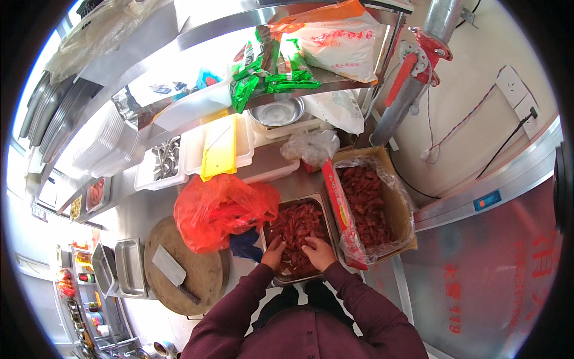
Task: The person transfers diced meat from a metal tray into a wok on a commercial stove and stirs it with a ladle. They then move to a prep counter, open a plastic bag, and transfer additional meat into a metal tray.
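A rectangular steel tray [320, 204] holding dark red cut pieces, which look like raw meat [298, 224], lies in front of me. My left hand [273, 253] reaches over its left side and touches the pieces. Over the right side, my right hand [319, 253] also touches them, its fingers bent. Whether either hand grips a piece cannot be told. Right of the tray stands a plastic-lined cardboard box [399, 202] with more dark red pieces [363, 202]. A red plastic bag [219, 211] lies against the tray's upper left, with a dark blue bag [246, 244] below it.
A cleaver [169, 264] rests on a round chopping block [157, 238] at left, beside empty steel pans [130, 264]. Behind are a yellow lid [219, 148], a cutlery bin [162, 179], a metal bowl [277, 111] and a shelf [341, 80] with packets. A metal pipe [394, 112] stands right.
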Available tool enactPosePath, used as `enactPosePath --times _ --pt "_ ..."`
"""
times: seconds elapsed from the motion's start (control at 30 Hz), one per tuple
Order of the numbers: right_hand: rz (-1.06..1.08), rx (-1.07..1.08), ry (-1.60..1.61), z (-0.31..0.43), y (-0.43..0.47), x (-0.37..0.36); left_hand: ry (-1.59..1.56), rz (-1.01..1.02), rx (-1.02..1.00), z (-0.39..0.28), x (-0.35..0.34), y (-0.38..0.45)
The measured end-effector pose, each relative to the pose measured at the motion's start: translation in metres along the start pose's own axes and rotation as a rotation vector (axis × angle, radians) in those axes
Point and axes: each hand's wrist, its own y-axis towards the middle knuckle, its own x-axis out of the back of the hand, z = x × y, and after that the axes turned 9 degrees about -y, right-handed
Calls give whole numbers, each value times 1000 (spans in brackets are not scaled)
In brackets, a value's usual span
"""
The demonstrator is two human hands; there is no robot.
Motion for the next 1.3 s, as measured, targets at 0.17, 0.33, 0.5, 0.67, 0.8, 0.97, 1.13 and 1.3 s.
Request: enactPosePath --times 0.17,0.33,0.5,0.67,0.8,0.97,1.13,1.3 --pt "-51 49 393 48 -12 80 255 29 -1 -12 0 -3" --pt "-203 -82 841 72 -17 199 481 -101 -231 -83 -20 -29" --pt "-343 -253 751 -16 11 233 398 -6 -638 -205 -94 -48" --pt "-396 -457 552 -122 51 197 427 383 -643 -269 -199 -11" --pt "-326 -570 198 -129 68 180 827 586 -624 -270 -261 44" --pt "97 -397 -649 -198 61 171 1186 633 -606 -225 -326 103" --pt "75 -586 116 -193 40 152 1323 427 -325 -182 -298 181" --pt "-49 -730 753 -190 45 151 1275 329 -227 -170 -312 207"
